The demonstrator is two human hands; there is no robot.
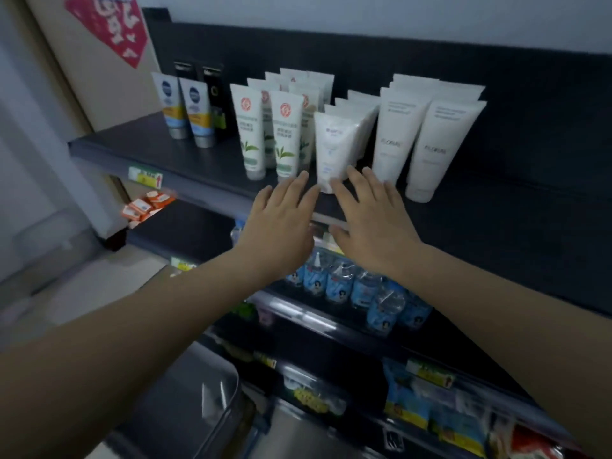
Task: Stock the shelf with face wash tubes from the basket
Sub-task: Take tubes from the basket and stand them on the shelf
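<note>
As your left hand (281, 223) and right hand (372, 223), fingers straight, flank the placed white tube (332, 147), square it, then fetch another.

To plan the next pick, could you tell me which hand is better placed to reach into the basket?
Probably the left hand: the basket sits below the left forearm, farther from the right hand. Both hands are open and hold nothing.

Cannot read print on front white tube (332, 144): blurred; lower end partly hidden behind fingertips of right hand (374, 226). Cannot tell contents of basket (212, 392), near left: smeared, cut by bottom edge. Cannot read price label (145, 177). Far left, red sign (109, 24) cut by top edge. Blue bottles (361, 289) partly behind right hand.
</note>
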